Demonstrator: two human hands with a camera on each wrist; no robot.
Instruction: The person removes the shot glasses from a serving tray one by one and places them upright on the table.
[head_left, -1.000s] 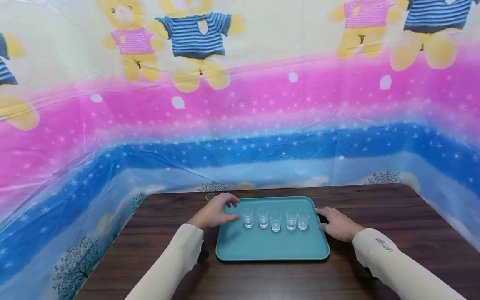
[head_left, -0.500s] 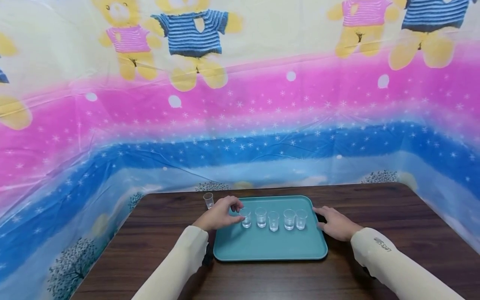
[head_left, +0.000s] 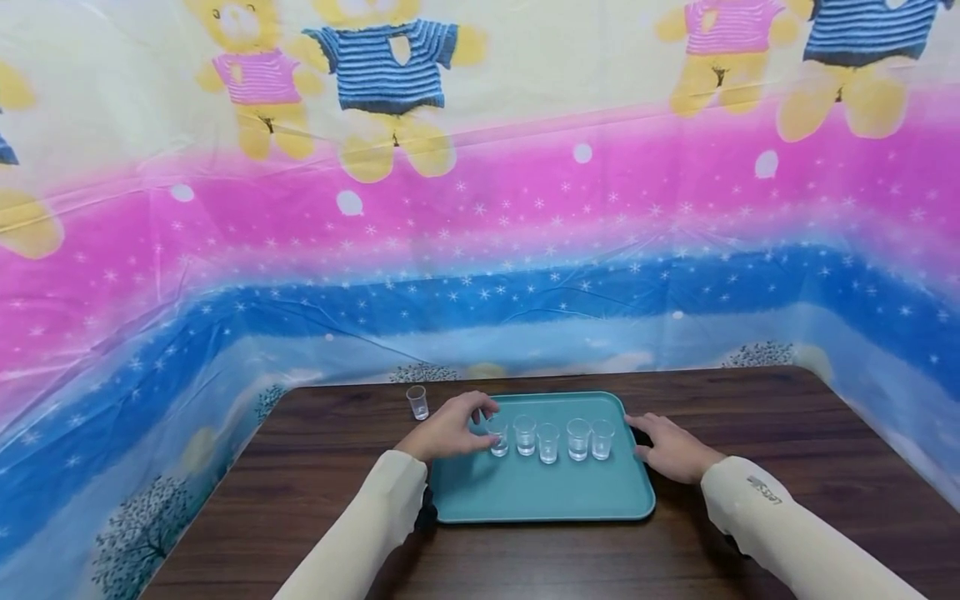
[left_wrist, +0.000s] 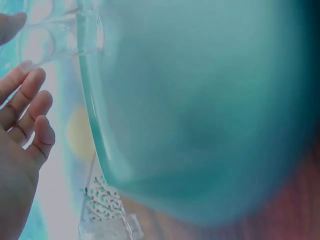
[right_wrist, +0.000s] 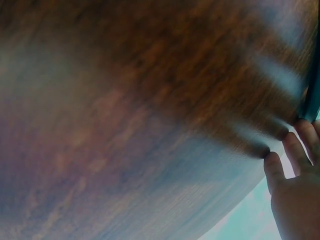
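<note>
Several small clear shot glasses stand upright in a row on a teal tray (head_left: 540, 496). At the row's left end, my left hand (head_left: 453, 427) has its thumb and index finger around the leftmost glass (head_left: 498, 443). In the left wrist view, this glass (left_wrist: 62, 40) sits between thumb and fingertip, while the other fingers are loosely bent. Close beside it is the second glass (head_left: 525, 437). My right hand (head_left: 675, 450) rests at the tray's right edge, fingers extended and touching or nearly touching the rim; its fingertips (right_wrist: 272, 160) reach the wooden tabletop.
Another shot glass (head_left: 417, 403) stands on the dark wooden table (head_left: 345, 467), off the tray at the back left. A printed cloth with bears and snowflakes (head_left: 480, 208) hangs behind the table. Three more glasses, including the rightmost one (head_left: 602, 440), stand further right on the tray.
My left hand has moved right over the tray and closed around the leftmost glass, which has shifted slightly right toward its neighbour. The right hand stays at the tray edge.
</note>
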